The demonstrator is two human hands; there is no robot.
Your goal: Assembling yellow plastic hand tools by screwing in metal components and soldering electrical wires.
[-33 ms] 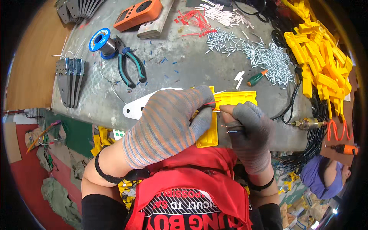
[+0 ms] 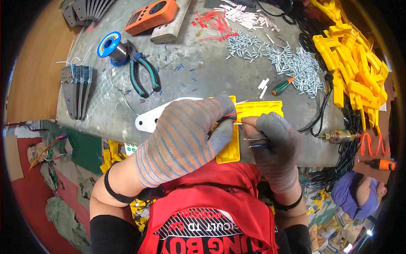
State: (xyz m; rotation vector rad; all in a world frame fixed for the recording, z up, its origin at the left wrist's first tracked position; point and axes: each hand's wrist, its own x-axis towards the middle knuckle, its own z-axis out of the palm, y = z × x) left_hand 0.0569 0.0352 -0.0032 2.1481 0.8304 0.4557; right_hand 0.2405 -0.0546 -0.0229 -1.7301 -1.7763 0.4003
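Observation:
My left hand, in a grey-and-orange striped knit glove, is closed with a thin red wire pinched between thumb and fingertips. Close beside it on the right, my right hand wears a grey glove with bare fingertips showing. Its fingers are curled round thin wires, whose brown and blue ends stick out to the left; its fingertips meet the red wire's area. Under both hands lies a yellow plastic housing, partly covered. A white plate with dark holes lies partly beneath my left hand.
Cutting pliers and a solder spool lie at left, near grey metal brackets. An orange meter stands at the back. Screws, a screwdriver and piled yellow housings are at right. Another person's purple sleeve shows lower right.

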